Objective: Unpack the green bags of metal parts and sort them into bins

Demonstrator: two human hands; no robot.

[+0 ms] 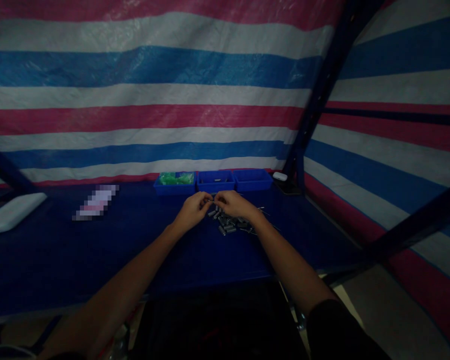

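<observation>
My left hand (195, 207) and my right hand (232, 204) meet above the table, fingertips pinched almost together. Between them is a small, thin piece, too dark and tiny to name. Just below and beside my right hand lies a loose pile of short grey metal cylinders (229, 228), partly hidden by that hand and wrist. Several thin, wire-like rods (263, 212) stick out to the right of the pile, some of them behind my right forearm.
Along the back stand three blue bins: one with green bags (176, 178), a middle bin (216, 185) with a few small pieces, and a right bin (253, 185). A white case (280, 176) rests on a dark phone-like slab (289, 188). A white box (13, 214) lies far left.
</observation>
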